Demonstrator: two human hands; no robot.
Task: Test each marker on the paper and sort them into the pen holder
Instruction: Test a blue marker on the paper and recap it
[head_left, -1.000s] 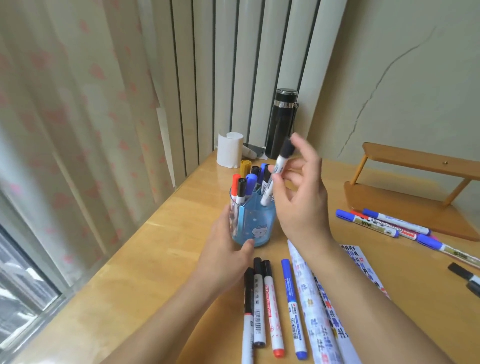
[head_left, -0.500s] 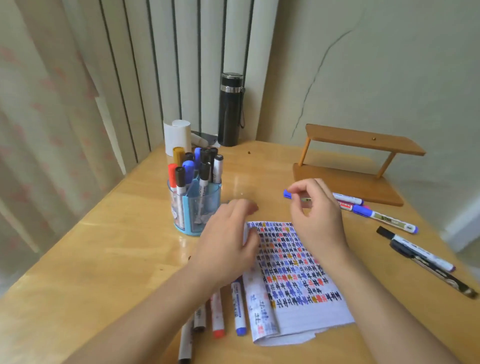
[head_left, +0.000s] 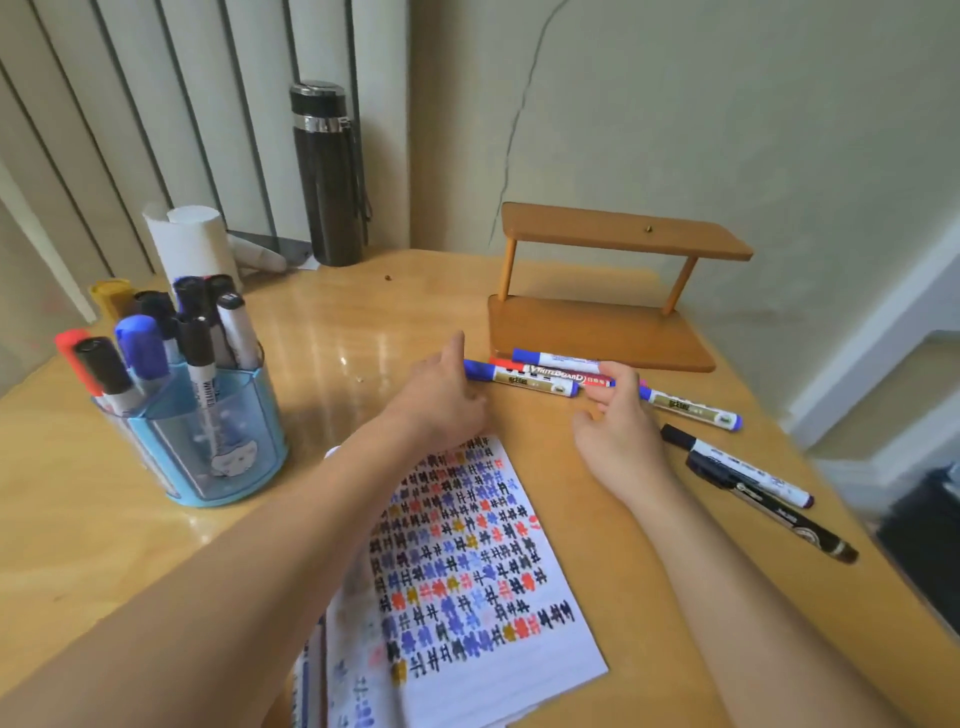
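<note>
Before the wooden shelf (head_left: 602, 332), the left hand (head_left: 441, 400) touches the blue-capped marker (head_left: 519, 379) with loose fingers, and the right hand (head_left: 618, 436) rests relaxed fingers on the red marker (head_left: 561, 373).

Light wooden table (head_left: 363, 322): varnished, glossy, smooth. Translucent blue plastic pen holder (head_left: 208, 452): shiny. White paper sheet (head_left: 550, 660): matt. Tall black cylindrical flask (head_left: 327, 197): satin body, polished metal band. Brown two-tier wooden stand (head_left: 597, 332): smooth, duller than the table. Blue-capped white marker (head_left: 524, 382): glossy plastic.
</note>
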